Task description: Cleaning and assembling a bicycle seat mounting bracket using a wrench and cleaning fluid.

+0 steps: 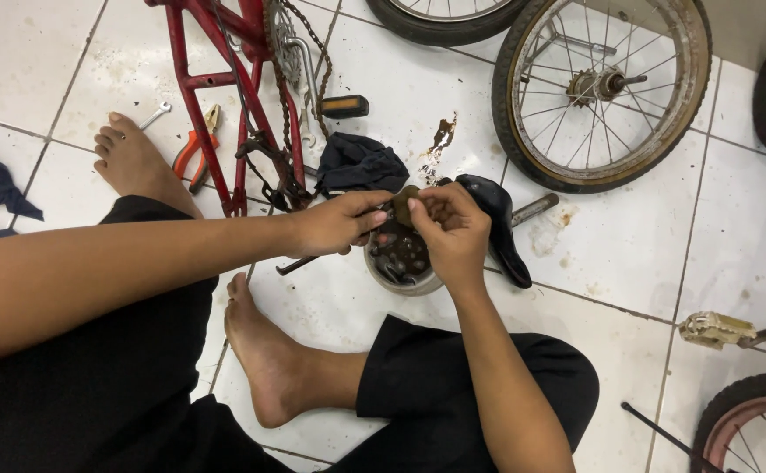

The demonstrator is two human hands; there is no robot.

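Observation:
My left hand (pixel 335 223) and my right hand (pixel 451 229) meet over a small round metal bowl (pixel 400 280) on the tiled floor. Together they pinch a small greasy brown bicycle part (pixel 401 205) between their fingertips. The bowl holds several dark, oily small parts. I sit on the floor with bare feet, one foot (pixel 265 350) just below the bowl. A black bicycle saddle (pixel 498 223) with its post lies just right of my right hand.
A red bicycle frame (pixel 225 96) with chain and pedal lies at the top left, orange pliers (pixel 192 151) and a wrench (pixel 155 114) beside it. A dark rag (pixel 358 162) lies behind my hands. A loose wheel (pixel 602 88) rests at top right. Another pedal (pixel 716 328) is at right.

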